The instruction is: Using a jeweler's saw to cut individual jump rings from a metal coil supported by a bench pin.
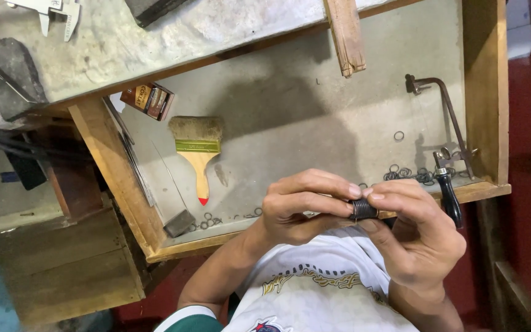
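Head camera is looking down on two bare hands meeting over the front edge of an open wooden drawer [490,92]. Between them a small dark wire coil [364,210] is lying with its long axis roughly horizontal, its ends pointing toward nine and three o'clock; it is sitting just below frame centre, toward four o'clock. The left hand [305,206] is closing its fingertips on the coil's nine o'clock end, and the right hand [419,237] is pinching the three o'clock end between thumb and forefinger. Beyond the hands, the drawer's grey floor is carrying a flat paintbrush [196,150] at ten o'clock, its red-tipped handle pointing toward six, loose small metal rings [410,174] scattered near two o'clock, and a jeweller's saw frame [444,141] with a black handle leaning by the right wall. A worn grey benchtop [155,37] is spanning the top, with a caliper [50,12] at eleven o'clock. Red floor is showing at three o'clock.
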